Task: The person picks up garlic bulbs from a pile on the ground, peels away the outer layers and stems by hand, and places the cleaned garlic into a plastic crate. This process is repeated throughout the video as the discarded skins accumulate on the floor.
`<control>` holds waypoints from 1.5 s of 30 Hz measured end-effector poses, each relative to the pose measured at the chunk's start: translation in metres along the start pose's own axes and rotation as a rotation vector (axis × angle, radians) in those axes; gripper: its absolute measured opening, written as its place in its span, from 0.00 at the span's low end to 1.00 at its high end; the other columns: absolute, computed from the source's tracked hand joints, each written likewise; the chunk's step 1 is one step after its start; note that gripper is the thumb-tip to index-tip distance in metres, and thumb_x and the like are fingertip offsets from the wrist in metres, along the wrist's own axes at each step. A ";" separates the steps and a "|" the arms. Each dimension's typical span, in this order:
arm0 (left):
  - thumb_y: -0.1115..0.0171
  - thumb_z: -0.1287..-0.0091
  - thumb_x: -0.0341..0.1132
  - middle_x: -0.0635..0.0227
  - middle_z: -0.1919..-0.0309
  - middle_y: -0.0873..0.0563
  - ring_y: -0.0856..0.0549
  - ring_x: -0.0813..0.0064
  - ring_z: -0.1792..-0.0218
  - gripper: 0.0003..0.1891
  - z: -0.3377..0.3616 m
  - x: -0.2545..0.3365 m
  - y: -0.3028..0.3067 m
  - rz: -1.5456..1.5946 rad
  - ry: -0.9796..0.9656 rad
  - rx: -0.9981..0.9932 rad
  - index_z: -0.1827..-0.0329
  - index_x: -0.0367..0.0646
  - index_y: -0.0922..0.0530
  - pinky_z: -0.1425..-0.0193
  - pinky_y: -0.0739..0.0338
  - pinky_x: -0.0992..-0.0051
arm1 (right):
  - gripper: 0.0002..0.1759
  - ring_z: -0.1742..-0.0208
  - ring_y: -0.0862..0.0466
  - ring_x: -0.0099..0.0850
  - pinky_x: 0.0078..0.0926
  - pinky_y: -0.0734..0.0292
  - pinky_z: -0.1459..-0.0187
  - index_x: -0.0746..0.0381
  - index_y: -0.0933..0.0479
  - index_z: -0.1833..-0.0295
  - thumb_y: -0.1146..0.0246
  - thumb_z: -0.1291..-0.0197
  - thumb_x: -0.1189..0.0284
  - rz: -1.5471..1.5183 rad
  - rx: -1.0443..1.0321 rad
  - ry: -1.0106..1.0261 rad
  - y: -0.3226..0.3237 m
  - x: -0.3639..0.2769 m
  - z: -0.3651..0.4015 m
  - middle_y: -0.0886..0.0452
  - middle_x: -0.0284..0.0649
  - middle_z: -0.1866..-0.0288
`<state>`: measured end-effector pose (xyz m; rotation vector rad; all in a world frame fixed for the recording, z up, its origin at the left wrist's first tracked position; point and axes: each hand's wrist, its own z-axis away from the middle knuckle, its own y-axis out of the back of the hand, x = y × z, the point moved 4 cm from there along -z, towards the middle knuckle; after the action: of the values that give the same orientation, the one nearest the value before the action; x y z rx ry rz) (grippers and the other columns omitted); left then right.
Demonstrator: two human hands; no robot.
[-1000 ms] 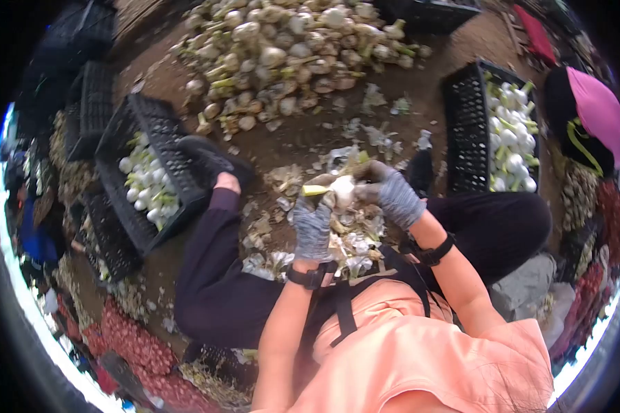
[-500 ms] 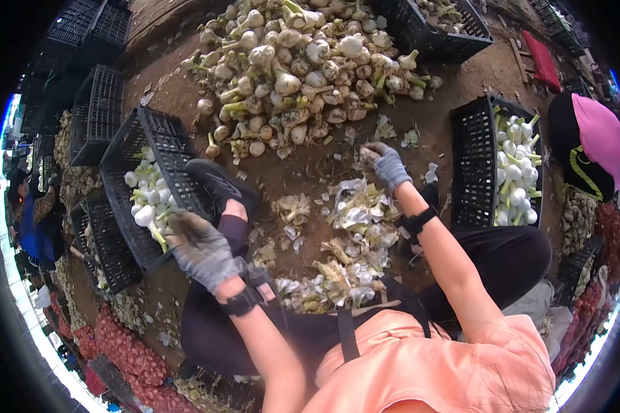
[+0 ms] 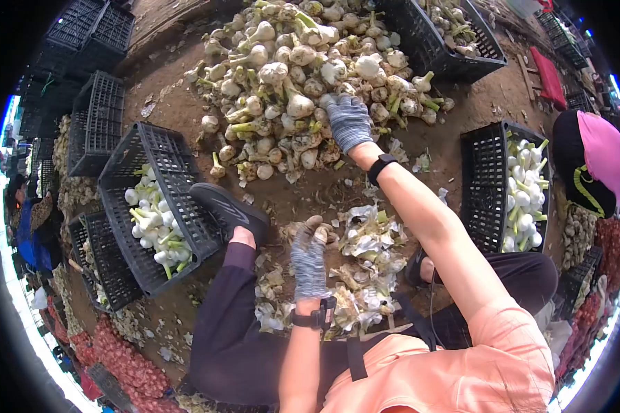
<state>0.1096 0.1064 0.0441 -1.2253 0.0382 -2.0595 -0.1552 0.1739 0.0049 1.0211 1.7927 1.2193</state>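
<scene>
My right hand [image 3: 349, 122], in a grey glove, rests on the near right part of the pile of untrimmed garlic [image 3: 282, 82]. Its fingers curl down among the bulbs, and what they grip is hidden. Lower down, my left hand [image 3: 308, 258], also gloved, is just above the ground beside the heap of loose garlic skins [image 3: 368, 241]. Its fingers are a little apart, with no bulb visible in them. White trimmed bulbs with green stems lie in the left black crate [image 3: 151, 141] and the right black crate [image 3: 482, 193].
My shoe [image 3: 231, 213] touches the left crate. Another black crate [image 3: 455, 65] with garlic stands behind the pile. More crates [image 3: 96, 124] line the left side, near a person in blue [image 3: 38, 234]. A pink and black item [image 3: 599, 158] is at the right.
My left hand has moved from the left crate toward the skins. My right hand has moved forward from the ground onto the pile. More white bulbs show in the left crate.
</scene>
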 end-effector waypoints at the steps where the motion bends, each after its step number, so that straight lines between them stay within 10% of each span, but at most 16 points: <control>1: 0.45 0.35 0.28 0.68 0.64 0.20 0.20 0.79 0.67 0.12 0.001 0.001 0.001 -0.064 -0.018 0.020 0.50 0.39 0.28 0.65 0.21 0.80 | 0.14 0.53 0.24 0.46 0.43 0.28 0.55 0.56 0.26 0.52 0.46 0.46 0.72 0.003 0.003 0.005 0.008 0.000 0.003 0.25 0.47 0.57; 5: 0.41 0.39 0.26 0.64 0.49 0.25 0.23 0.78 0.55 0.26 0.005 0.017 -0.003 -0.342 -0.390 0.041 0.37 0.41 0.36 0.52 0.23 0.77 | 0.15 0.58 0.22 0.47 0.37 0.26 0.56 0.57 0.25 0.52 0.41 0.48 0.70 -0.306 -0.331 0.038 0.045 0.003 0.053 0.22 0.48 0.61; 10: 0.37 0.47 0.20 0.65 0.46 0.25 0.23 0.74 0.51 0.37 0.015 0.006 -0.020 -0.204 -0.190 -0.243 0.33 0.43 0.41 0.46 0.27 0.78 | 0.13 0.63 0.20 0.23 0.23 0.25 0.60 0.63 0.20 0.57 0.35 0.49 0.71 -1.177 -0.785 -0.318 0.131 -0.006 0.137 0.17 0.39 0.63; 16: 0.33 0.47 0.26 0.64 0.47 0.25 0.24 0.73 0.48 0.30 0.062 0.015 -0.054 -0.049 -0.121 -0.313 0.40 0.39 0.34 0.44 0.28 0.75 | 0.18 0.67 0.22 0.17 0.16 0.25 0.64 0.64 0.23 0.52 0.36 0.45 0.65 -1.709 -0.711 -0.569 0.188 0.000 0.179 0.20 0.34 0.66; 17: 0.33 0.47 0.26 0.64 0.47 0.25 0.24 0.73 0.48 0.30 0.068 0.013 -0.057 -0.046 -0.126 -0.320 0.40 0.39 0.34 0.44 0.28 0.75 | 0.18 0.66 0.23 0.17 0.16 0.25 0.64 0.63 0.24 0.53 0.37 0.44 0.63 -1.505 -0.616 -0.355 0.189 0.002 0.182 0.21 0.33 0.64; 31: 0.36 0.41 0.35 0.62 0.51 0.22 0.21 0.73 0.53 0.25 0.101 0.016 -0.061 -0.061 -0.198 -0.316 0.42 0.36 0.32 0.49 0.24 0.75 | 0.11 0.71 0.22 0.20 0.19 0.24 0.69 0.65 0.24 0.58 0.39 0.42 0.69 -1.454 -0.498 -0.453 0.204 -0.003 0.209 0.20 0.35 0.68; 38: 0.47 0.38 0.58 0.70 0.74 0.21 0.24 0.80 0.80 0.26 0.100 -0.007 -0.056 0.194 0.299 -0.237 0.54 0.42 0.24 0.78 0.28 0.81 | 0.16 0.65 0.18 0.38 0.27 0.23 0.61 0.65 0.25 0.55 0.35 0.50 0.74 -0.991 -0.287 0.070 0.221 0.007 0.210 0.20 0.46 0.64; 42: 0.60 0.40 0.69 0.75 0.88 0.27 0.35 0.82 0.92 0.34 0.091 -0.019 -0.046 -0.013 0.531 -0.139 0.63 0.44 0.24 0.90 0.41 0.82 | 0.15 0.63 0.19 0.32 0.25 0.24 0.59 0.66 0.25 0.54 0.35 0.48 0.74 -1.033 -0.248 0.082 0.224 0.009 0.218 0.19 0.43 0.62; 45: 0.60 0.40 0.69 0.75 0.89 0.27 0.35 0.83 0.92 0.34 0.080 -0.030 -0.036 -0.073 0.711 -0.256 0.63 0.43 0.24 0.90 0.43 0.84 | 0.16 0.59 0.21 0.25 0.23 0.26 0.55 0.66 0.27 0.51 0.37 0.46 0.75 -1.362 -0.608 -0.220 0.210 0.006 0.236 0.20 0.39 0.59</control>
<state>0.1597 0.1764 0.0790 -0.5752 0.6086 -2.5114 0.0947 0.3164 0.1356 -0.4278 1.2871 0.5999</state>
